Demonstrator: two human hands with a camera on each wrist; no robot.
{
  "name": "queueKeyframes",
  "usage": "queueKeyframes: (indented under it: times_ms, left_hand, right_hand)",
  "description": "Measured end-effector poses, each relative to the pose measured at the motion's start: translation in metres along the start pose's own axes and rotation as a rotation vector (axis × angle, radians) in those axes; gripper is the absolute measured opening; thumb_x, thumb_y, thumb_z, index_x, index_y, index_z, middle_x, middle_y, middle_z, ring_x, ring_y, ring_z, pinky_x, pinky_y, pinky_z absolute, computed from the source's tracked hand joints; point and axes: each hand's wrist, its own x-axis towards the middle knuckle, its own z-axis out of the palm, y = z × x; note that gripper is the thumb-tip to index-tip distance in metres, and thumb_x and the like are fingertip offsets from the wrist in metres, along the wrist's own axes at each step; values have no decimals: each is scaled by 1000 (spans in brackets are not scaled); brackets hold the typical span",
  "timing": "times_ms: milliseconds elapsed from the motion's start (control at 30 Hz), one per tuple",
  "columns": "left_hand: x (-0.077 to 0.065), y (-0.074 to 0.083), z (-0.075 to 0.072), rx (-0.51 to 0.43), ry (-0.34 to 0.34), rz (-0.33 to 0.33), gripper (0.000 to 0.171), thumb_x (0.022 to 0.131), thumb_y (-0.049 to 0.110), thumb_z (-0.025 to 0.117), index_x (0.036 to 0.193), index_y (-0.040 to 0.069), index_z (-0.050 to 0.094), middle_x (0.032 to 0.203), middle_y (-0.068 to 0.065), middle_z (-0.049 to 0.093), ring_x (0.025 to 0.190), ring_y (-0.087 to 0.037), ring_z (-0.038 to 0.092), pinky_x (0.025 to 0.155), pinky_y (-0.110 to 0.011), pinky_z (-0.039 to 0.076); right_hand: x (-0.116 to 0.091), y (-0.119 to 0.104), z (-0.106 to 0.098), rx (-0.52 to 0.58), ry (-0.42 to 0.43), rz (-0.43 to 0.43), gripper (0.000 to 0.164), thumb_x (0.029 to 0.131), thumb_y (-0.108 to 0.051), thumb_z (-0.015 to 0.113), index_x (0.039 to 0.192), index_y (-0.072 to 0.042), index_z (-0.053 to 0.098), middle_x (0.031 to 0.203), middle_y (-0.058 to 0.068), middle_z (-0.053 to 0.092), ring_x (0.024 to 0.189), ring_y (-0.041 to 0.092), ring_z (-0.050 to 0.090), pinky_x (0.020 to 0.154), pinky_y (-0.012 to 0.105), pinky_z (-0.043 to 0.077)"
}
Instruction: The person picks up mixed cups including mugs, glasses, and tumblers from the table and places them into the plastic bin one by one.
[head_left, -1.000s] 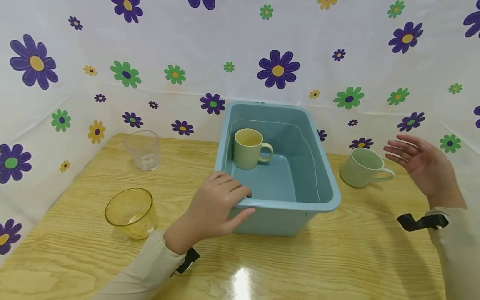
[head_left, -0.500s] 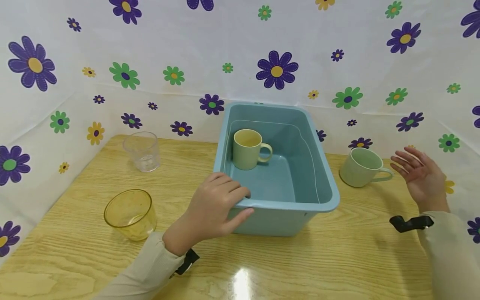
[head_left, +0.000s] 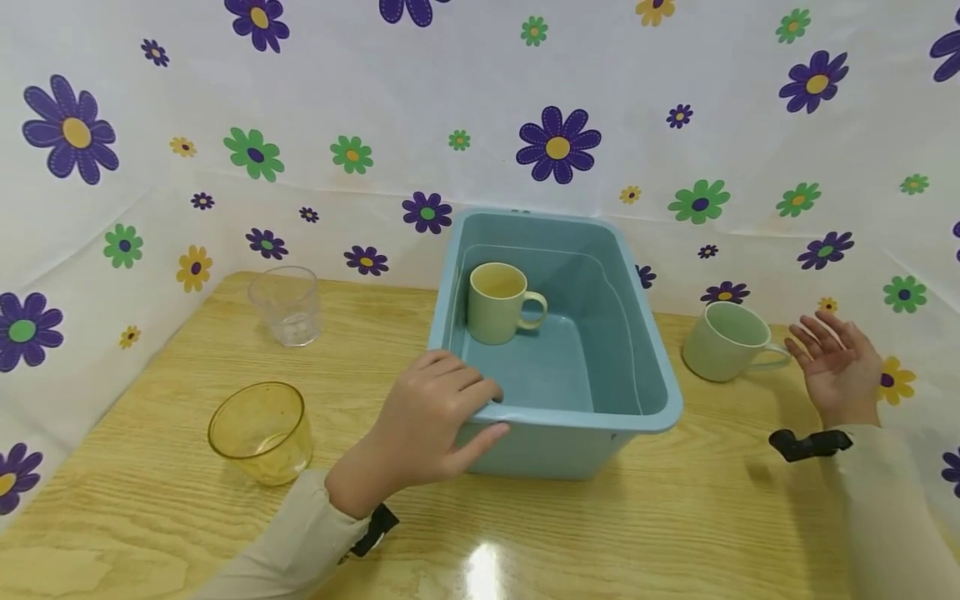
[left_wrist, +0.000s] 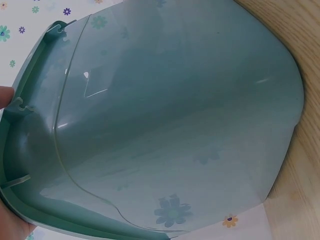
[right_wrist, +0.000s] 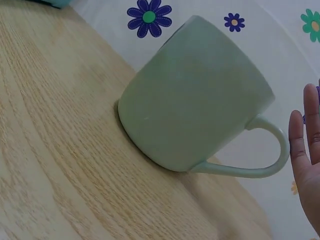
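My left hand (head_left: 427,421) grips the near rim of a blue plastic tub (head_left: 577,417), fingers over the edge and thumb outside. In the left wrist view the tub's outer wall (left_wrist: 175,115) fills most of the picture. A yellowish mug (head_left: 495,312) stands upright inside the tub at its left wall. A pale green mug (head_left: 723,346) stands on the table right of the tub, its handle (right_wrist: 282,150) pointing right. My right hand (head_left: 838,371) is beside that handle, palm turned up and fingers loosely spread, holding nothing. In the right wrist view, its fingers (right_wrist: 299,145) come right at the handle.
On the left of the wooden table (head_left: 637,533) stand a yellow glass (head_left: 266,446) near my left forearm and a clear glass (head_left: 294,312) farther back. A white flowered cloth (head_left: 375,100) hangs behind the table and along both sides.
My right hand has come down and a little left, nearer the green mug's handle. The left hand has kept its grip on the tub's rim.
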Motion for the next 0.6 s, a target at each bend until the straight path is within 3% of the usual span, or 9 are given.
queueKeyframes:
  times_ms: [333,600]
  left_hand:
    - [2,0,-2,-8,9,7,55,98,51,28,81,15,66,75,3,67,73,-16,61,79,-35,47]
    - [3,0,-1,-20,23,11,55,98,50,28,81,14,66,74,3,67,73,-15,61,78,-35,47]
  right_hand:
    - [5,-1,-4,27,67,-8,27,89,-12,56,111,0,63,101,17,69,91,32,64,83,40,51]
    - [12,3,-10,5,69,49,28,97,-11,43,102,4,66,93,18,71,84,33,67,80,35,52]
